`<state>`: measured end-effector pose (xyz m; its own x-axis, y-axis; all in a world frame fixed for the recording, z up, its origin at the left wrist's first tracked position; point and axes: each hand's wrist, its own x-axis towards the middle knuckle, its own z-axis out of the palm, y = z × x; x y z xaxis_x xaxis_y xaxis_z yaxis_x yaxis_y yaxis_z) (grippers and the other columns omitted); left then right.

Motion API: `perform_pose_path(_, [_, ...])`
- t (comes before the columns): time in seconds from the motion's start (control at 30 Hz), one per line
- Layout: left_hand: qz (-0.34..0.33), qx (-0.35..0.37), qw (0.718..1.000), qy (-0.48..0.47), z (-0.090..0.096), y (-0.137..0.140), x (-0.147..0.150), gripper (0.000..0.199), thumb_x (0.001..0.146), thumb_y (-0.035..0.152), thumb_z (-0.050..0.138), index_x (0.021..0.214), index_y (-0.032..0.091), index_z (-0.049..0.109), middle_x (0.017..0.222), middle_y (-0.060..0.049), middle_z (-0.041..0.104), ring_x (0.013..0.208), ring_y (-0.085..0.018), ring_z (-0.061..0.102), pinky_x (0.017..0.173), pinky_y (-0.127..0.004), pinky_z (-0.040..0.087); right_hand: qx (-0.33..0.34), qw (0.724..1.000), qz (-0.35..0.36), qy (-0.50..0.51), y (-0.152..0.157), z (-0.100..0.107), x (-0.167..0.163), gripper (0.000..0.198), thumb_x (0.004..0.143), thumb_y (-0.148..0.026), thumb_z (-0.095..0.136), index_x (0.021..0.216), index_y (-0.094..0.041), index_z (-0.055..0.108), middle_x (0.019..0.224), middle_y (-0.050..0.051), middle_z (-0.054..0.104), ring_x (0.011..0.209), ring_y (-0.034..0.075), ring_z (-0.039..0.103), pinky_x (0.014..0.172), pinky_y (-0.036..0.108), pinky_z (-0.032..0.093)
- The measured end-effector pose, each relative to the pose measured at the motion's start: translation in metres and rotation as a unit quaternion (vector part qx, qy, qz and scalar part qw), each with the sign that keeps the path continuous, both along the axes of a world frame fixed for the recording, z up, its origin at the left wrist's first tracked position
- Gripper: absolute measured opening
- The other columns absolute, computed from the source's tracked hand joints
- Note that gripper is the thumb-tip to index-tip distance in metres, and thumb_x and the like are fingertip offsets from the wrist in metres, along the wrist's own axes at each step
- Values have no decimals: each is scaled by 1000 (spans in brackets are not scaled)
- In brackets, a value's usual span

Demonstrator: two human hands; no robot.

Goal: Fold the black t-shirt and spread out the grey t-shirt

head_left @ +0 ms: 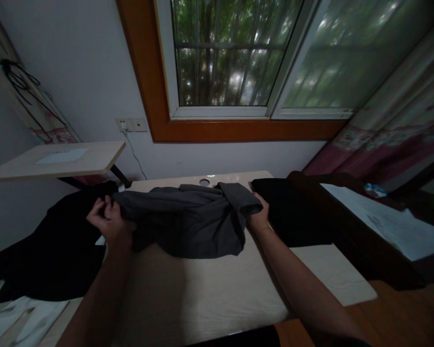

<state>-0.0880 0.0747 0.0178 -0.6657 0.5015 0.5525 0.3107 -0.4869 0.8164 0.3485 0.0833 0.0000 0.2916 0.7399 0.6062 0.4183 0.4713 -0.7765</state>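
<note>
A dark grey garment of soft cloth is stretched sideways between my two hands, over the pale wooden table. My left hand pinches its left end, fingers curled. At the other end, my right hand grips a folded band of the cloth, with most of its fingers hidden behind the fabric. The lower edge of the garment sags in loose folds close to the tabletop. Which kind of garment it is, I cannot tell.
A heap of black cloth lies left, beneath a small raised shelf. Folded black cloth rests at the right, beside a dark wooden piece of furniture with a light sheet on top. A cable hangs from the wall socket.
</note>
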Motion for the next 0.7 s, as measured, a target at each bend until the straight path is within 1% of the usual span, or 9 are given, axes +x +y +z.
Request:
perform_pose_path(0.07, [-24,14,993,118,5,-11,18,24,89,28,62,109,21,51,134,-10,52,129,-23,54,109,-45,44,15,999,-15,-32,1,3,-1,29,83,-27,59,61,-23,40,68,-3,40,62,15,43,59,29,36])
perform_pose_path(0.13, [-96,-4,960,263,9,-24,39,10,91,23,60,100,20,60,112,-7,64,116,-22,61,105,-45,47,32,996,-40,-73,1,6,-3,17,82,-24,57,67,-23,48,81,1,48,75,19,51,69,33,43])
perform_pose_path(0.2, [-213,7,899,382,10,-37,60,12,91,17,59,101,21,64,104,-5,68,105,-19,64,95,-39,52,45,990,-72,-114,1,7,-4,6,79,-21,59,75,-22,55,97,5,52,92,23,54,82,38,46])
perform_pose_path(0.3, [-360,36,798,482,6,-53,90,14,89,15,62,101,22,65,93,-4,69,91,-17,63,84,-32,54,58,981,-98,-159,0,7,-5,10,75,-18,62,75,-22,53,113,10,53,107,28,53,92,44,47])
perform_pose_path(0.37, [-410,3,741,532,4,-60,106,22,89,25,66,110,22,65,98,-5,70,94,-19,62,85,-34,53,66,980,-80,-169,1,7,-7,13,74,-15,61,77,-23,51,119,11,55,113,29,53,95,46,47])
perform_pose_path(0.47, [-433,-62,675,594,1,-66,122,56,83,46,73,132,22,58,118,-10,66,111,-26,57,93,-43,51,76,985,-24,-155,1,7,-10,19,76,-13,58,92,-24,54,123,10,59,116,27,57,99,46,48])
perform_pose_path(0.5, [-431,-76,665,605,0,-67,125,65,81,50,74,137,23,55,123,-11,65,114,-28,56,95,-45,50,72,986,-6,-150,1,7,-11,24,77,-13,58,98,-24,55,124,10,61,115,26,58,98,45,49])
perform_pose_path(0.57, [-424,-99,658,614,0,-68,127,68,80,47,75,140,22,53,127,-11,62,117,-29,54,98,-48,48,44,988,17,-145,1,6,-10,35,78,-13,57,111,-25,56,124,9,64,113,26,61,96,44,51])
perform_pose_path(0.7, [-415,-114,667,609,0,-67,125,49,81,22,68,130,21,61,127,-9,63,116,-26,54,100,-42,49,-22,990,43,-131,3,3,-6,56,75,-12,57,130,-25,56,117,7,71,108,26,66,98,42,51])
